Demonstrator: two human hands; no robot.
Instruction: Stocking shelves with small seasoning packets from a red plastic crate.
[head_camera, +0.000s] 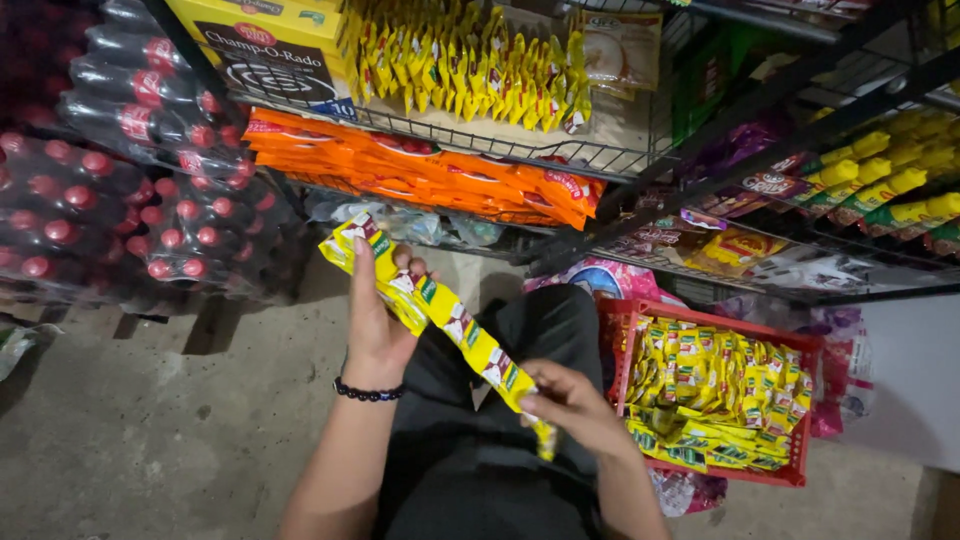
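Stretching between both hands, left (375, 325) and right (570, 405): yellow sachet strip (470, 340).

Basket (806, 352) right of sachet strip (470, 340)

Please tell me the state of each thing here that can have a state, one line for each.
left hand: shut on strip of yellow sachets, upper end
right hand: shut on its lower end
red basket: full of yellow sachets
dark bottles: capped, stacked on their sides
wire shelf: stocked
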